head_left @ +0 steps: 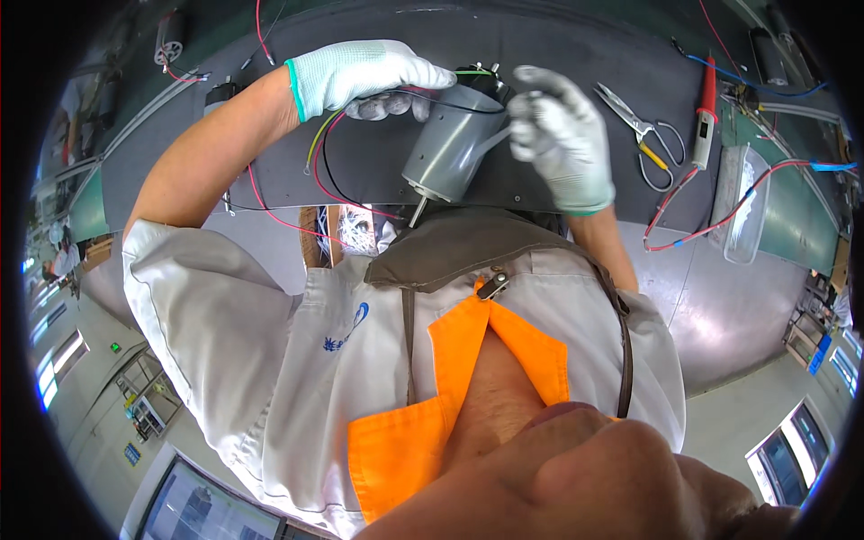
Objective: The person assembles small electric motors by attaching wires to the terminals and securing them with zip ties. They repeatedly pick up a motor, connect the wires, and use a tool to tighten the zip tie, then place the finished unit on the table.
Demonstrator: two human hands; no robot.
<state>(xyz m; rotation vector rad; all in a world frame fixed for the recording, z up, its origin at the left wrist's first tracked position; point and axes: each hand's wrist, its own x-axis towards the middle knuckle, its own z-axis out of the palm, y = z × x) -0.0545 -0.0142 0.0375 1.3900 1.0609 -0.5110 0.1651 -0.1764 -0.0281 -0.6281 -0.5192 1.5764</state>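
A grey cylindrical electric motor (pixel 445 148) lies tilted on the dark bench in front of me, its metal shaft pointing toward my body. My left hand (pixel 373 76), in a white glove with a teal cuff, is closed around wires at the motor's far end, beside its black end part (pixel 477 81). Red, black and yellow-green wires (pixel 328 148) hang below that hand. To the right of the motor, my gloved right hand (pixel 562 135) has its fingers curled together. A thin pale strip (pixel 492 141) runs between these fingers and the motor's side; its kind is unclear.
Scissors (pixel 643 135) with a yellow-wrapped handle lie right of my right hand. Beyond them are a red-and-white handheld tool (pixel 706 112) with a red cable and a clear plastic tray (pixel 742 207). Another motor (pixel 169 38) with wires sits far left.
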